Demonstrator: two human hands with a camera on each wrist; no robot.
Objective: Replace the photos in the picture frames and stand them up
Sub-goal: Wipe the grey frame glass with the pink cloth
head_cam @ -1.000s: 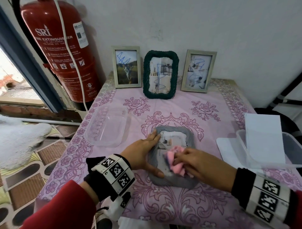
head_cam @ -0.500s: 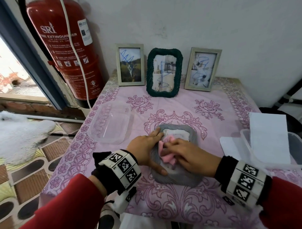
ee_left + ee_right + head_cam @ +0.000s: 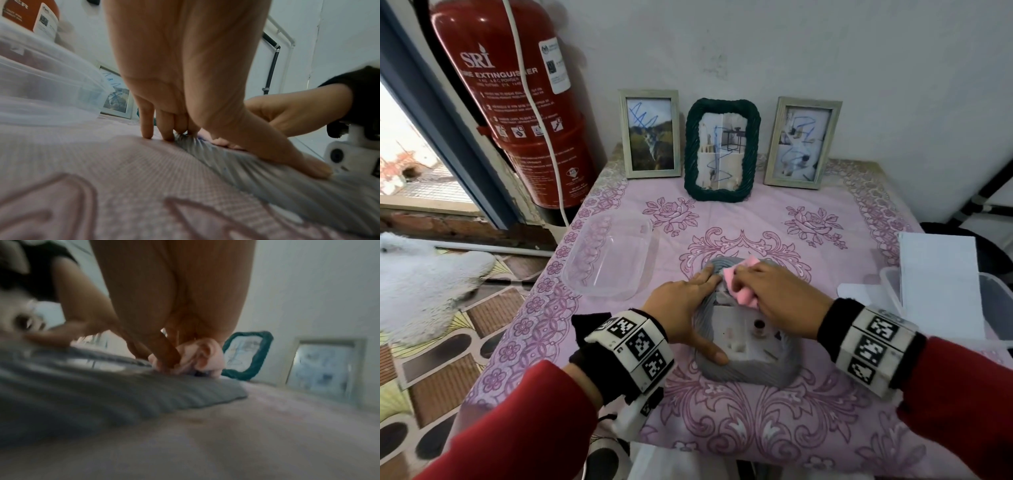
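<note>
Here, pink floral tablecloth (image 3: 774, 428), white wall (image 3: 825, 51).

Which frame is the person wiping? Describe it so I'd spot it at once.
On the pink flowered tablecloth, look before the three frames standing at the wall. The grey frame lies flat under both hands, ribbed and rope-like; the only one not upright, with a pink cloth on it.

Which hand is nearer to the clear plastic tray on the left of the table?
Left. The left hand presses the gray frame's left edge, beside the clear tray; the right hand, holding the pink cloth, sits farther right.
</note>
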